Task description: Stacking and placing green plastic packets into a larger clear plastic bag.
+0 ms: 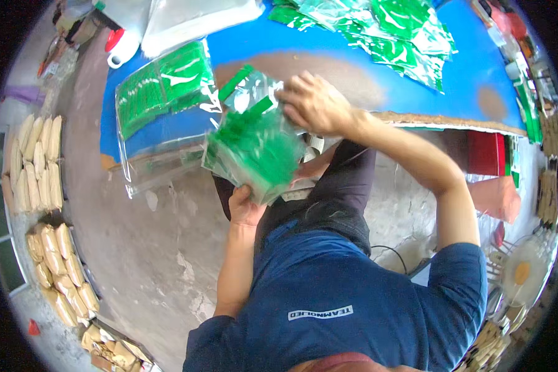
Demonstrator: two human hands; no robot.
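A clear plastic bag point(254, 146) with green contents, blurred by motion, is held tilted over my lap at the table's near edge. My left hand point(248, 206) grips its lower end, thumb up along the side. At the bag's upper right edge, my right hand point(316, 104) has its fingers curled against the clear film. Green strips point(237, 82) poke up near the bag's top. Just left, a larger clear bag point(124, 162) holds flat green packets point(164, 90) and hangs partly over the edge.
The blue table point(477, 102) has brown worn patches. A pile of green packets point(397, 37) lies at the far right, and clear plastic sleeves point(204, 22) at the far left beside a white container with a red top point(123, 46). Brown wrapped bundles point(62, 266) are stacked on the left floor.
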